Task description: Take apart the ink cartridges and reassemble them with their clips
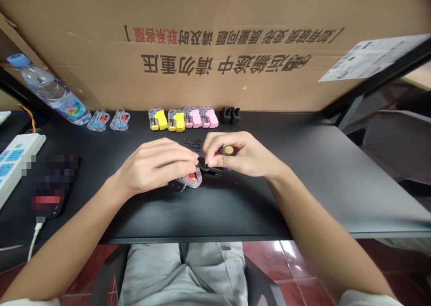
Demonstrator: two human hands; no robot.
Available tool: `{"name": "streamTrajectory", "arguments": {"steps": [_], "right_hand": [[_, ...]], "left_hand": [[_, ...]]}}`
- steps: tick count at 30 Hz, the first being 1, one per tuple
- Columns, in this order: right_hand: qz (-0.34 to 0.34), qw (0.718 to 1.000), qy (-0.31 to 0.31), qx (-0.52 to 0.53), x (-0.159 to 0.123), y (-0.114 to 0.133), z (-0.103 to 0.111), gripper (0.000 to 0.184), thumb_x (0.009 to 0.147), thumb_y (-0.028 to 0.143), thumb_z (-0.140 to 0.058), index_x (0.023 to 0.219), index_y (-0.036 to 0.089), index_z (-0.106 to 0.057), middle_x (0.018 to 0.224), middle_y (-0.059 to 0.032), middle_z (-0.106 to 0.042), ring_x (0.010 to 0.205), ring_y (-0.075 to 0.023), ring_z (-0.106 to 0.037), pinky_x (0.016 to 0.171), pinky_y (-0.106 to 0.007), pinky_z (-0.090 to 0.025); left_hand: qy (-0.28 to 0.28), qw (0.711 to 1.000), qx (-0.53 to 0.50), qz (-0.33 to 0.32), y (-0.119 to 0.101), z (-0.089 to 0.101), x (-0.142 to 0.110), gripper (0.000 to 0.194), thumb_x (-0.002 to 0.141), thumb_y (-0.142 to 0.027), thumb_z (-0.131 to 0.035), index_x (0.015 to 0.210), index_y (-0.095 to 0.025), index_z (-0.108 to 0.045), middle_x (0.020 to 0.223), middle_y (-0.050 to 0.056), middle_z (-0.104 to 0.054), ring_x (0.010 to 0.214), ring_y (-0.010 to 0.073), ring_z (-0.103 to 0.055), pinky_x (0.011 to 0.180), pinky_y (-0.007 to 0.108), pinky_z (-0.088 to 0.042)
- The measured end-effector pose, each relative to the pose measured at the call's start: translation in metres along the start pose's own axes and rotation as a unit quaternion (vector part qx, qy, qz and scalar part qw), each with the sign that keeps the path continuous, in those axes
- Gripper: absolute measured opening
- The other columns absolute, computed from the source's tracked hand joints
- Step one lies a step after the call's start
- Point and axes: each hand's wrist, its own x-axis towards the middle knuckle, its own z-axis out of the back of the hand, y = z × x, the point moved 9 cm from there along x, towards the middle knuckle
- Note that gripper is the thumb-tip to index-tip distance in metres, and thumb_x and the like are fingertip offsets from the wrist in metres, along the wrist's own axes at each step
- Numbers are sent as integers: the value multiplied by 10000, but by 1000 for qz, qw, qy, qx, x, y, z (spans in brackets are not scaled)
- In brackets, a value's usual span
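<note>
My left hand [156, 164] is closed over a small clear plastic piece with a red part inside [191, 180], holding it on the black table [303, 171]. My right hand [240, 153] pinches a small black part [204, 164] against that piece, fingertips pressed together. A yellow-tipped item [228, 150] rests in my right palm. Several small black rings [193, 143] lie just behind my fingers.
Along the back stand two clear pieces [108, 120], yellow pieces [166, 120], pink pieces [201, 117] and black parts [230, 115]. A water bottle [50, 90] lies at far left, a power strip [15, 162] and a phone [50, 184] beside it. A cardboard wall [215, 50] stands behind.
</note>
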Motion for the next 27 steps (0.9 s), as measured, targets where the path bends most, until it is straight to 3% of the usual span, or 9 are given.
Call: {"name": "streamTrajectory", "arguments": {"steps": [16,27], "right_hand": [[-1,1000,0,4,1,-2,0,190,926,337,-854,857,171,-795,834,-36,-711,691,-138,-618,648,-291,-486],[-34,999,4,-6,1,-9,-1,276,919,421,-851,861,160,-782,843,-42,-705,693,-138,-591,628,-285,-470]], "left_hand": [[11,1000,7,2,2,-1,-2,95,1056,-204,-666,1042,-201,-759,1062,87,-851,1051,220,-819,895,339,-644],[6,1000,12,4,2,-2,-3,86,1053,-192,-670,1040,-194,-755,1057,86,-850,1045,221,-818,895,338,-639]]}}
